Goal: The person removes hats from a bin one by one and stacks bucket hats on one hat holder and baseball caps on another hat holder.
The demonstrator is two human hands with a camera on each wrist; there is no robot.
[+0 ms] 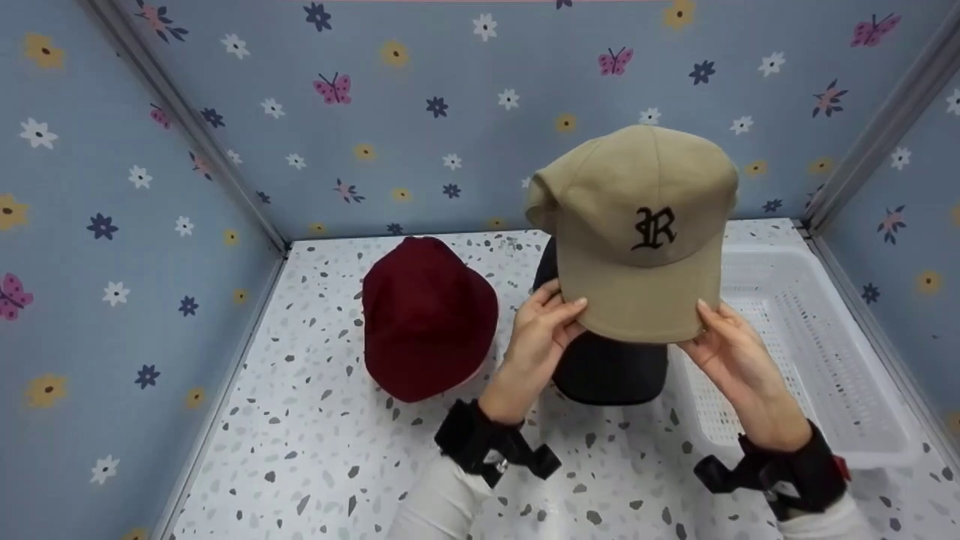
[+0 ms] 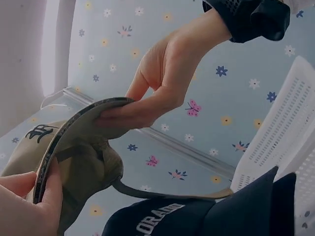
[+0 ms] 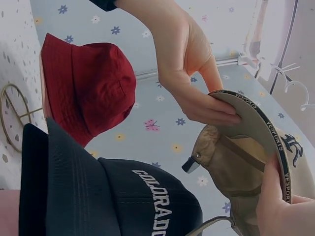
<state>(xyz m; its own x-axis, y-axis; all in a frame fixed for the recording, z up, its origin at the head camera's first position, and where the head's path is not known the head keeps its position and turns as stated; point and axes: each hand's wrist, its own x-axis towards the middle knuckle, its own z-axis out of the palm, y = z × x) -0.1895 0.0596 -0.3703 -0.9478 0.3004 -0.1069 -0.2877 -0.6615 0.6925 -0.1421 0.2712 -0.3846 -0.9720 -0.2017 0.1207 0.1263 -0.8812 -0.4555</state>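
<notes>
A tan baseball cap (image 1: pixel 637 210) with a black letter R on its front is held up, its crown toward the back wall. My left hand (image 1: pixel 529 349) pinches one side of its brim, thumb on top. On the opposite side, my right hand (image 1: pixel 739 367) grips the brim in the same way. Both wrist views show fingers under the brim, and its patterned edge is visible. Below and behind it sits a dark cap (image 3: pixel 152 191) with COLORADO lettering, partly hidden in the head view. A dark red bucket hat (image 1: pixel 427 322) lies to its left.
A white perforated plastic basket (image 1: pixel 855 360) stands on the speckled table (image 1: pixel 300 442) at the right. Flower-patterned panels (image 1: pixel 420 97) enclose the back and sides. In the right wrist view, a gold wire ring (image 3: pixel 11 118) shows near the bucket hat.
</notes>
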